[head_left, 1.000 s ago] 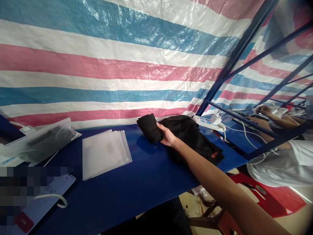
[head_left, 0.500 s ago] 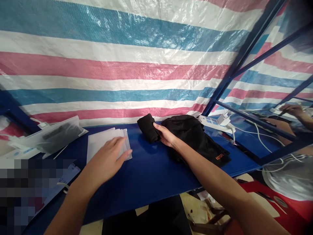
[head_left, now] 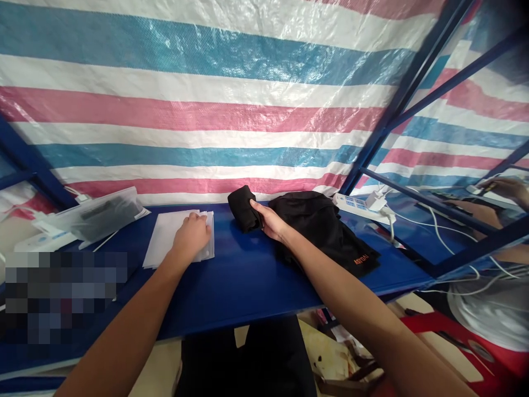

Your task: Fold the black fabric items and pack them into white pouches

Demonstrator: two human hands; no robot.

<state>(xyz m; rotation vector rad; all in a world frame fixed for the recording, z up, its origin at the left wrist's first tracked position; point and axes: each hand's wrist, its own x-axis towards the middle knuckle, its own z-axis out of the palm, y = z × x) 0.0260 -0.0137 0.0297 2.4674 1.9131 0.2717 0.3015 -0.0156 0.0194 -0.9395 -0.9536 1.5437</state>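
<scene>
In my right hand (head_left: pixel 270 220) is a tightly folded black garment (head_left: pixel 243 208), gripped between thumb and fingers just above the blue table (head_left: pixel 231 286). My left hand (head_left: pixel 193 237) rests on a stack of translucent white plastic bags (head_left: pixel 159 237), its fingers curled in at the top bag near the right side of the stack. The fingertips are partly hidden under the hand. Beside my right hand and forearm lies a pile of black garments (head_left: pixel 312 215), with orange lettering at its near corner.
White power strips (head_left: pixel 359 205) (head_left: pixel 45 238) with plugs and cables sit at both ends. A filled translucent bag (head_left: pixel 109 212) leans at the left. Blue metal bars (head_left: pixel 382 132) frame a striped plastic sheet (head_left: pixel 206 116). Another person's arm (head_left: pixel 510 190) shows at far right.
My left hand has come down onto the plastic bags and its spread fingers have curled in. My right hand keeps hold of the folded garment. The view has shifted slightly.
</scene>
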